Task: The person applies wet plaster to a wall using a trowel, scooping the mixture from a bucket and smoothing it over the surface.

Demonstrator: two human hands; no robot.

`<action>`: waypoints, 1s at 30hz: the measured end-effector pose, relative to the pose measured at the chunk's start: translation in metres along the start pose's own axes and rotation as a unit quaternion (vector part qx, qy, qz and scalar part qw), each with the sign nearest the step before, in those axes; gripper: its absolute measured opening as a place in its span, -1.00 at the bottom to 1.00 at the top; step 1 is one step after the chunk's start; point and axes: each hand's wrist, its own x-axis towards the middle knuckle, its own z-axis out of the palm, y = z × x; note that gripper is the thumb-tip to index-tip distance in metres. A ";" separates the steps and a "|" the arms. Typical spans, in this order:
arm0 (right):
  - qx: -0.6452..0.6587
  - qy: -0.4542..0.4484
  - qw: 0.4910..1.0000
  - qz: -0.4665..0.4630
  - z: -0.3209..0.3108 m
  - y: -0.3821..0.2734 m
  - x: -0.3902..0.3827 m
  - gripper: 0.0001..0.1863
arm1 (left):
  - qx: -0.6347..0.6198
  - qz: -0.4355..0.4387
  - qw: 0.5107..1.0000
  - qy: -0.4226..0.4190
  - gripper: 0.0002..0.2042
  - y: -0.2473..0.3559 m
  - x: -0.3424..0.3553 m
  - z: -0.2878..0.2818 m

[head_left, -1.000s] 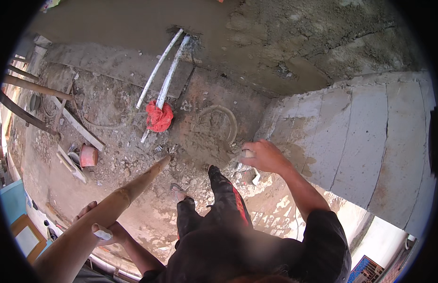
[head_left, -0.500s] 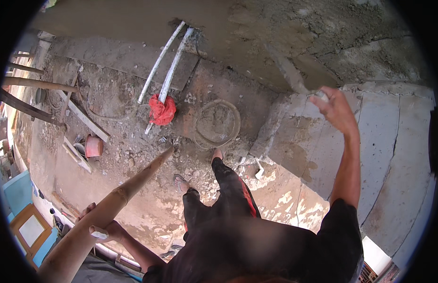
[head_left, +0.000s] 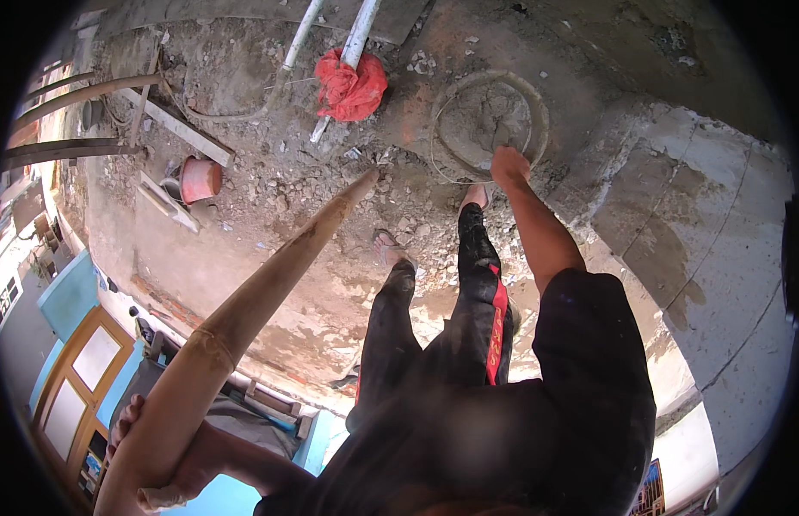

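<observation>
Wooden long tan pole (head_left: pixel 270 284) slants from lower left to rubble; my left hand (head_left: pixel 154 464) wraps closed around its near end. Orange bucket (head_left: pixel 200 179) sits left, red cloth bundle (head_left: pixel 351 86) on white pipes. Right hand (head_left: pixel 509 163) reaches into round grey mortar pan (head_left: pixel 490 120); can't tell its grip.

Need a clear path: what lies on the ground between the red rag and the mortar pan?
In the head view, the stretch between the red rag and the mortar pan is bare, reddish-stained concrete with only small rubble chips; the right hand sits at the pan's near rim.
</observation>
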 end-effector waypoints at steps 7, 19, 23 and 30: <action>0.392 0.134 0.910 0.027 0.095 -0.012 -0.051 -0.52 | -0.004 -0.020 1.000 0.000 -0.34 -0.007 -0.003 0.010; 0.130 0.146 0.979 -0.048 -0.151 0.048 -0.221 -0.55 | -0.082 -0.072 0.993 -0.045 -0.41 -0.038 -0.013 0.008; 0.070 0.141 0.975 -0.155 -0.254 0.056 -0.319 -0.53 | -0.025 -0.018 0.999 -0.044 -0.46 -0.026 -0.016 0.021; 0.268 -0.226 0.933 -0.087 -0.440 0.137 -0.337 -0.80 | -0.023 -0.004 0.999 -0.025 -0.54 -0.033 -0.015 0.014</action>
